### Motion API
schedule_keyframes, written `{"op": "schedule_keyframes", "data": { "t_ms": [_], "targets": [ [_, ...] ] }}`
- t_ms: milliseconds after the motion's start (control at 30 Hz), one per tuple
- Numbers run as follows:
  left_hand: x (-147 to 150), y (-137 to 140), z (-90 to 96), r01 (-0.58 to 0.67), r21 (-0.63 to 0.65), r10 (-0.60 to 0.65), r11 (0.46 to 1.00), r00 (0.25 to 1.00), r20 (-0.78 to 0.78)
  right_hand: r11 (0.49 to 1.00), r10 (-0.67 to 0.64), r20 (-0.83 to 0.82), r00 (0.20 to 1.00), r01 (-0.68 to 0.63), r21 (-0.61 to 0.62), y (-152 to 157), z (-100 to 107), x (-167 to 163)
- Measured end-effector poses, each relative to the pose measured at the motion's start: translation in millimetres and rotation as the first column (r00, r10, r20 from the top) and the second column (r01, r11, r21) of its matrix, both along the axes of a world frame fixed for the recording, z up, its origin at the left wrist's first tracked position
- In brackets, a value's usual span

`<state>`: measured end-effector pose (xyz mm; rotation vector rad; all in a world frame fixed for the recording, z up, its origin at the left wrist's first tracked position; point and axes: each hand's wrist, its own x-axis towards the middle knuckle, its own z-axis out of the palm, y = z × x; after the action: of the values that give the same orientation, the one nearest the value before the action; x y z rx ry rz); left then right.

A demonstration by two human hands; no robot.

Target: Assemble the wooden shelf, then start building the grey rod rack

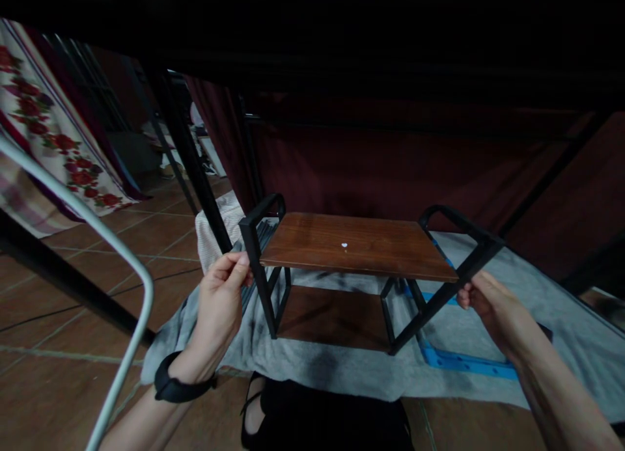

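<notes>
Cropped forearms (pixel 569 386), hands (pixel 222 295) (pixel 493 304) at dim shelf (pixel 371 249)

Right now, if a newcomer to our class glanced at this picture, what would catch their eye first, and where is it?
Probably the brown two-tier shelf in the middle, with the left hand and right hand at either side of its black frame. Next, the bright blue frame on the gray cloth at right, then the red-flowered fabric hanging at upper left.

The shelf (pixel 312 237) is wood-grained brown, its frame (pixel 262 285) black, the curtain (pixel 61 138) red-flowered white.
</notes>
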<state>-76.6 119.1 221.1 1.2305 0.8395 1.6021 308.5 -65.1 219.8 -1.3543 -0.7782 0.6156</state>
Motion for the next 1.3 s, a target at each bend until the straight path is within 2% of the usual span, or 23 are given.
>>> {"op": "schedule_keyframes", "data": {
  "t_ms": [300, 467, 1033, 1300],
  "targets": [
    [-2.1, -3.1, 3.3, 0.030, -0.048, -0.027, 0.998, 0.997, 0.071, 0.998, 0.055, 0.012, 0.998, -0.055, -0.020, -0.8, 5.1, -4.8],
    [-4.4, -1.1, 0.6, 0.039, -0.048, -0.039, 0.998, 0.999, 0.012, 0.998, 0.068, 0.010, 0.998, -0.067, -0.016, -0.5, 4.0, -1.1],
    [-8.3, 2.0, -4.5, 0.022, 0.027, -0.020, 0.999, 0.999, -0.042, 0.999, 0.038, 0.019, 0.999, -0.037, -0.016, 0.9, 7.3, -1.5],
    [-10.8, 1.6, 1.2, 0.024, -0.008, -0.024, 1.000, 0.999, 0.038, 0.998, 0.045, 0.006, 0.999, -0.045, -0.046, -0.5, 6.9, -5.1]
  ]
}}
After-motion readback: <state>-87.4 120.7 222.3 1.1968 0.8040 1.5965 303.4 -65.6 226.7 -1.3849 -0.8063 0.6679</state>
